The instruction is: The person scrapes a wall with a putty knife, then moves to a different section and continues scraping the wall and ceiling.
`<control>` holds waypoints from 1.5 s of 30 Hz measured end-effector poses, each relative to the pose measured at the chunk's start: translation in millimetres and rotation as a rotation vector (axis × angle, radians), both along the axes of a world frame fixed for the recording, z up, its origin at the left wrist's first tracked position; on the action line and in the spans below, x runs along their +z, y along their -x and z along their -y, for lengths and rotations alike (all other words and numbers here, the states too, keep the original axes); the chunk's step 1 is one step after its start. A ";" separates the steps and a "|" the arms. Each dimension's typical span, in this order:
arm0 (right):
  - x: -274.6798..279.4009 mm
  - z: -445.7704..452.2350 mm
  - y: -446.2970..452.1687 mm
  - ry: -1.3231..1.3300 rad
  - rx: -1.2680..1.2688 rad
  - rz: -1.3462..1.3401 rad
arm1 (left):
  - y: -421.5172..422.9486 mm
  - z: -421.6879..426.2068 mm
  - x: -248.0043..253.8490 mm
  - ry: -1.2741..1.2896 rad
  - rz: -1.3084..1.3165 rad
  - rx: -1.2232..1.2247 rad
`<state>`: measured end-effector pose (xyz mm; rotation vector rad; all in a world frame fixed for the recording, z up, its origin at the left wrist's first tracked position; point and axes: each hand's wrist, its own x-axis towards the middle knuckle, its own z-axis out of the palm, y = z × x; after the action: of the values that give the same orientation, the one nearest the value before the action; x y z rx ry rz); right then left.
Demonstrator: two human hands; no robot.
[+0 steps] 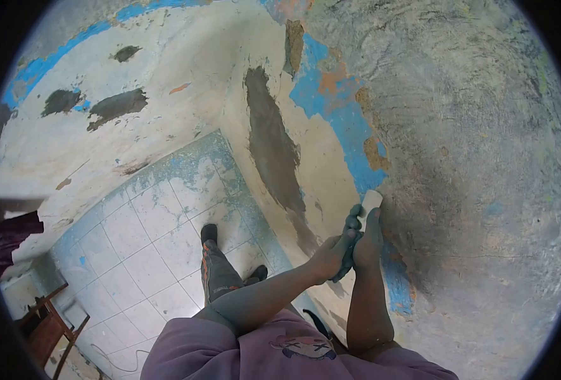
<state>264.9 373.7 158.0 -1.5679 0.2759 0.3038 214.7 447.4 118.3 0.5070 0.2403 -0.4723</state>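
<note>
My right hand (370,242) is raised in front of the wall, its fingers closed on a pale flat piece (372,200) with a rounded edge that sticks out past the fingertips. What kind of piece it is does not show. Pressed against that hand is my left hand (336,256), with its fingers bent and coated in greyish-green dust or paint. Whether the left fingers grip anything is hidden between the two hands. Just behind them runs the wall (470,158), rough grey on the right, with a strip of peeling blue paint (340,126) beside it.
Cream wall (179,57) with dark bare patches meets the peeling wall at a corner. Below lie worn pale floor tiles (128,234), where my feet stand. A wooden chair-like frame (49,329) and a dark purple cloth (14,237) are at the lower left.
</note>
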 end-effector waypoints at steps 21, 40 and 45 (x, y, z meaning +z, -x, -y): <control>56.2 55.4 76.6 0.027 0.098 -0.035 | -8.1 5.6 31.4 -0.866 0.904 -0.038; 42.7 93.8 39.3 0.070 0.363 -0.064 | -40.7 25.6 22.4 0.015 0.027 -0.072; 54.0 75.8 47.8 0.285 0.290 -0.009 | -45.3 18.4 21.9 0.135 0.031 -0.263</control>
<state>217.2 297.9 212.1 -1.8921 0.0997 0.5149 260.0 429.0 140.2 0.4149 0.1109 -0.7308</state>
